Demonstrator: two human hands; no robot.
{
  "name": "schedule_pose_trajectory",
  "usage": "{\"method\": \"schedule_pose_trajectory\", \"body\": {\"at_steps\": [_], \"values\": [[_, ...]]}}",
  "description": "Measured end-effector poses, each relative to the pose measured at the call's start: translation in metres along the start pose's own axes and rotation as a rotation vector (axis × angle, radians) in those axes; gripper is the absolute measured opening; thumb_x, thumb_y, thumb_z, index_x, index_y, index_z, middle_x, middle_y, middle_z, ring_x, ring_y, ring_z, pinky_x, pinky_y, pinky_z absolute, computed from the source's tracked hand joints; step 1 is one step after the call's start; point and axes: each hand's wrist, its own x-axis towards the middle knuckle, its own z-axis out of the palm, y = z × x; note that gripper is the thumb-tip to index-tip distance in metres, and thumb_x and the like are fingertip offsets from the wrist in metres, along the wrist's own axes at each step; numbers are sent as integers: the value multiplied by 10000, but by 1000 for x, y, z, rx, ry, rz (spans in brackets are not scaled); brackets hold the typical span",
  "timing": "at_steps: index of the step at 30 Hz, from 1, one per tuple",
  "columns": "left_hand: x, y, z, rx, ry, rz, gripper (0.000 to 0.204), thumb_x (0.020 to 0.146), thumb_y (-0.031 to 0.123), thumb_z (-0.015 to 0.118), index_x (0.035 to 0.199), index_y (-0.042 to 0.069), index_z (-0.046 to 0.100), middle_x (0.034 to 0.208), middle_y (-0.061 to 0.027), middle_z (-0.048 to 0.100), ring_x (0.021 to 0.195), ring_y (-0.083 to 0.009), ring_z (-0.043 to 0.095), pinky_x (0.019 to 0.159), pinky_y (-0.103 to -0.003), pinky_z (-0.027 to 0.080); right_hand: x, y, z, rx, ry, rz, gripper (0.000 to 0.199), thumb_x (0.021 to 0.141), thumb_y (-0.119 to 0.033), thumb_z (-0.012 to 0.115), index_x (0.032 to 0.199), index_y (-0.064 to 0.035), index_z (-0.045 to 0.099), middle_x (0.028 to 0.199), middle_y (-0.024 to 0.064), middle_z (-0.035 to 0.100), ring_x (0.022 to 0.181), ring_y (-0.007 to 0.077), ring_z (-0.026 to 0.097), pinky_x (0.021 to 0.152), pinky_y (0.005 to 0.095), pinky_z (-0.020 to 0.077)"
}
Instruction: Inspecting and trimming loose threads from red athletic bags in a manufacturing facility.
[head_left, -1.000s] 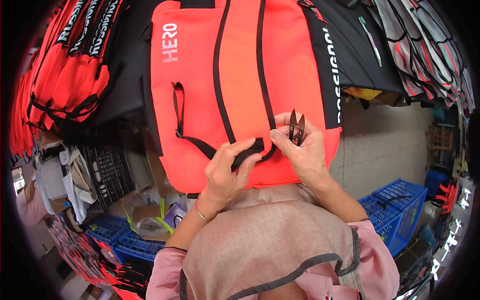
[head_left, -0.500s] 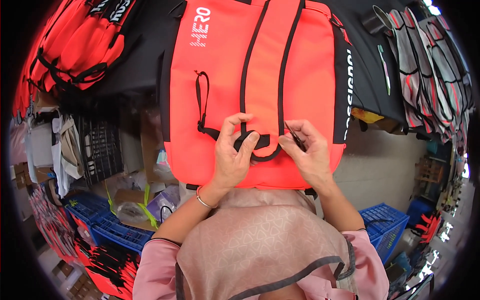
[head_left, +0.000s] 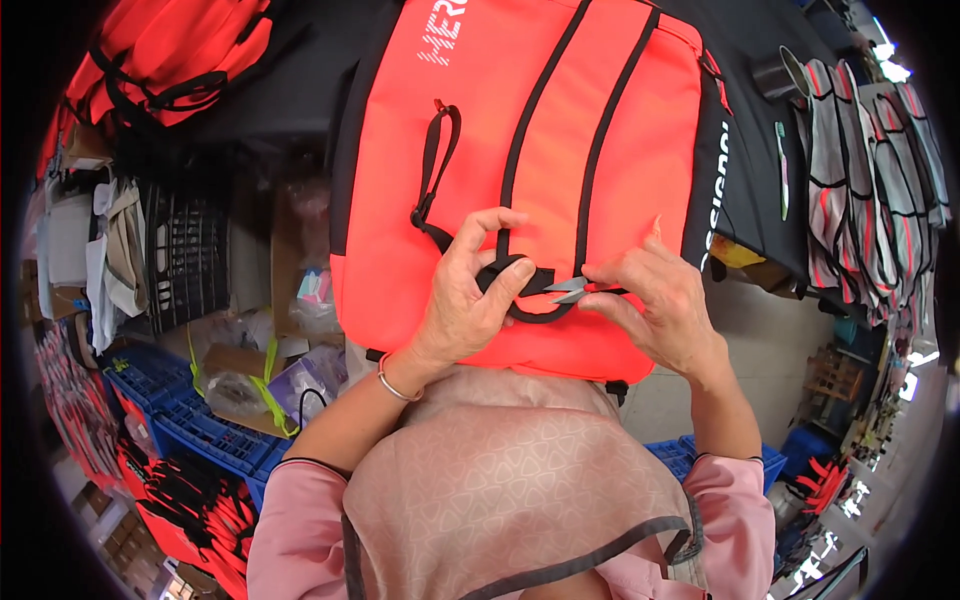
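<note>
A: While the orange bag (head_left: 520, 170) lies flat on the dark desk (head_left: 290, 90), the person works at its lower front, where two black straps (head_left: 590, 160) run down and meet in a black loop (head_left: 530, 295).

B: Left hand (head_left: 465, 300)?

A: Its grip is closed on the loop, thumb and forefinger pinching the webbing and lifting it slightly off the fabric. A thin bracelet sits at that wrist.

B: Right hand (head_left: 655, 300)?

A: Its grip is closed around small metal snips (head_left: 570, 291), blades pointing left toward the loop. The tips sit just beside the pinched webbing, at the strap join. Blades look narrowly parted; the view is too small to be sure.

B: Step in hand, by your reading?

A: Likely trimming: a loose thread or tail at the strap stitching, with the left hand holding the spot taut. No thread can be made out.

B: What would the next move call for?

A: Probably a short, careful closing of the blades close to the seam, loop kept lifted so the tips miss the orange fabric and the webbing.

B: Surroundings?

A: More orange bags (head_left: 170, 50) lie at far left of the desk, grey and orange pieces (head_left: 860, 170) at right, blue crates (head_left: 200, 430) on the floor below.
</note>
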Motion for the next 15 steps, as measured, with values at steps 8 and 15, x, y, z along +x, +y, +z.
{"method": "schedule_pose_trajectory", "body": {"at_steps": [8, 15], "values": [[1, -3, -3, -13, -34, 46, 397, 964, 95, 596, 1302, 28, 398, 681, 35, 556, 539, 1, 433, 483, -177, 311, 21, 7, -8, -26, -121, -131, 223, 763, -232, 786, 906, -83, 701, 739, 26, 610, 683, 211, 535, 603, 339, 447], [-1, -1, -5, -25, -56, 90, 354, 949, 44, 585, 1272, 1, 447, 813, -18, 597, 707, -44, 570, 626, -210, 438, 24, 18, -5, 144, -217, -88, 257, 743, -198, 801, 928, -51, 701, 753, 52, 624, 675, 225, 524, 618, 349, 431]]}}
